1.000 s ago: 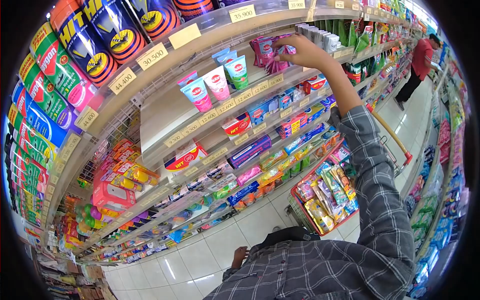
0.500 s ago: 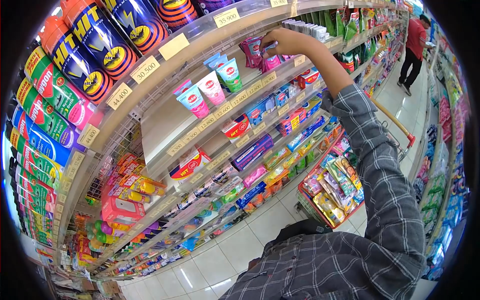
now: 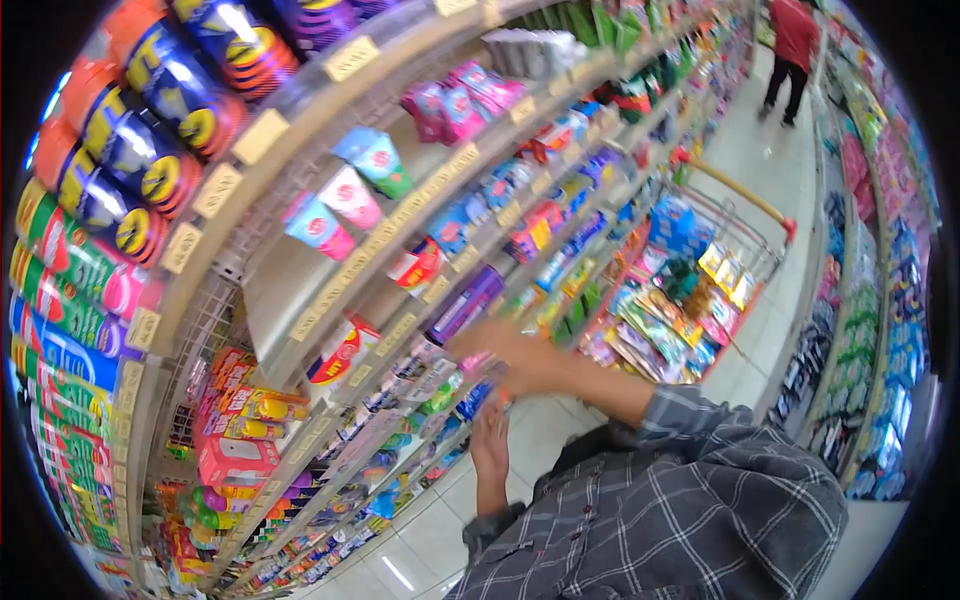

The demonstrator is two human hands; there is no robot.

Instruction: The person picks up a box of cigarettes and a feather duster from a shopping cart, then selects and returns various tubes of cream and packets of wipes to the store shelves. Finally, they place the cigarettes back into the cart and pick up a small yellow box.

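My right hand (image 3: 515,357) is smeared by motion in front of the lower shelves, and what its fingers do is hidden by the blur. Just below it, my left hand (image 3: 490,440) is raised with its fingers stretched upward, close to the right hand. Pink sachet packs (image 3: 460,105) lie on the upper shelf, away from both hands. Beside them stand small tubes: a blue and green one (image 3: 385,165), a pink and white one (image 3: 350,197) and a blue and pink one (image 3: 320,225).
A shopping cart (image 3: 735,210) full of packaged goods stands in the aisle to the right. Spray cans (image 3: 130,170) line the upper left shelf. Red HIT boxes (image 3: 343,350) sit lower down. A person in a red shirt (image 3: 795,35) is farther along the aisle.
My right hand has left the pink packs on the upper shelf and come down toward my body. My left hand has come into view. The view has shifted, showing more of the cart.
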